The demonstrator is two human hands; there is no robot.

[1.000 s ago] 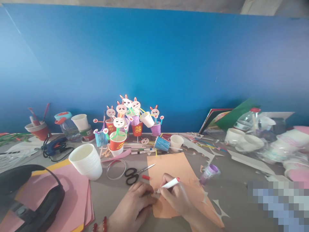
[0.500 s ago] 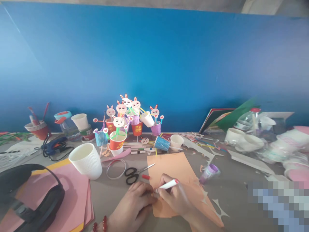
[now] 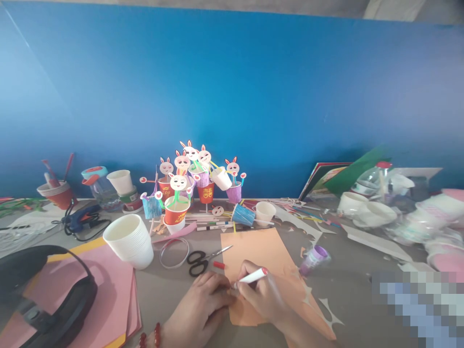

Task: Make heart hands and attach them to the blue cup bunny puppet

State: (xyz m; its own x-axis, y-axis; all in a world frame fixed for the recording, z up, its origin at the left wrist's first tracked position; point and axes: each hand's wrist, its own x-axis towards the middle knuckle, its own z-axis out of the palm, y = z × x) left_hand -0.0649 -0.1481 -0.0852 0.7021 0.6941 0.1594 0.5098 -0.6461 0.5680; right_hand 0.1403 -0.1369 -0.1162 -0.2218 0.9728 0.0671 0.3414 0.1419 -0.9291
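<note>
A white marker pen (image 3: 253, 276) with a red end is gripped in my right hand (image 3: 266, 297), its tip pointing down and left toward my left fingers. Curled at the left edge of the orange paper (image 3: 253, 246), my left hand (image 3: 203, 304) has its fingertips pressed together close to the pen tip. Whatever lies under those fingertips is hidden. Just beyond my left hand rest a red pen cap (image 3: 219, 265) and black-handled scissors (image 3: 198, 263), the blades lying partly open. A roll of clear tape (image 3: 174, 253) lies flat to their left.
Paper-cup rabbit figures (image 3: 177, 205) stand at the back against the blue wall (image 3: 232, 87). Stacked white cups (image 3: 132, 241), pink paper (image 3: 112, 290) and black headphones (image 3: 68, 309) are at left. A purple roll (image 3: 314, 258), paper scraps (image 3: 329, 311) and bagged cups (image 3: 416, 222) lie right.
</note>
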